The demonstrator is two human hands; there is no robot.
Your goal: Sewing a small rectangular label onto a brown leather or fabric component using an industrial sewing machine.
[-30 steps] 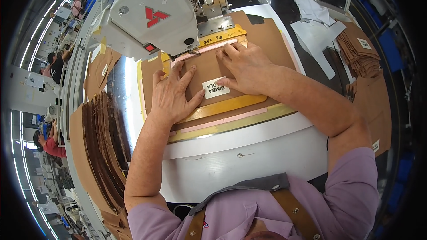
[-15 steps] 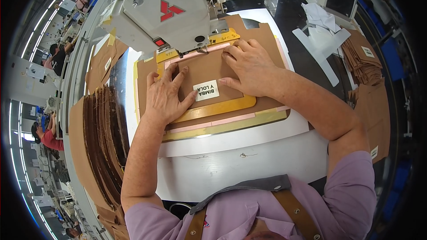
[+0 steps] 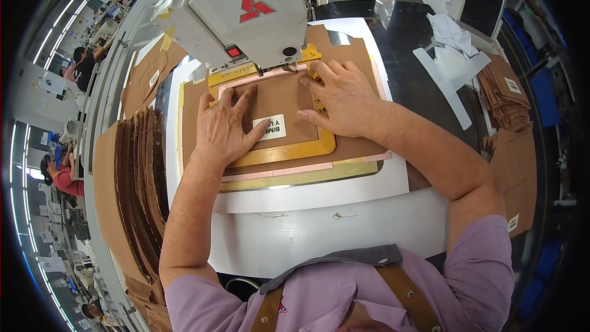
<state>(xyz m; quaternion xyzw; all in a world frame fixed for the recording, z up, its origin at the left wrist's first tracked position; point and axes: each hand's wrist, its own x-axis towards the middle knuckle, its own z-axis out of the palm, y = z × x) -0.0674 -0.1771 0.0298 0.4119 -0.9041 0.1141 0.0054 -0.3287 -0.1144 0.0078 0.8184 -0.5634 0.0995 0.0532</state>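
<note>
A brown sheet panel (image 3: 276, 99) with a white label (image 3: 263, 129) lies inside a yellow template frame (image 3: 279, 154), under the head of a white industrial sewing machine (image 3: 246, 31). My left hand (image 3: 225, 124) rests open on the panel's left part, fingers spread, its thumb over part of the label. On the right, my right hand (image 3: 345, 99) presses down with fingers apart across the frame's right bar, its thumb reaching onto the panel. Both hands' fingertips are close to the needle area (image 3: 279, 69). Pink strips (image 3: 270, 174) edge the larger plate beneath.
Brown panels stand stacked at the left (image 3: 132, 178). More brown pieces (image 3: 505, 89) are piled at the right, near white cut-out scraps (image 3: 452, 86) and a dark screen (image 3: 482, 3). Other people work along the far left.
The panel, frame and plate have slid left relative to the machine head, and both hands have shifted with them. The machine appears farther right and lower in the picture.
</note>
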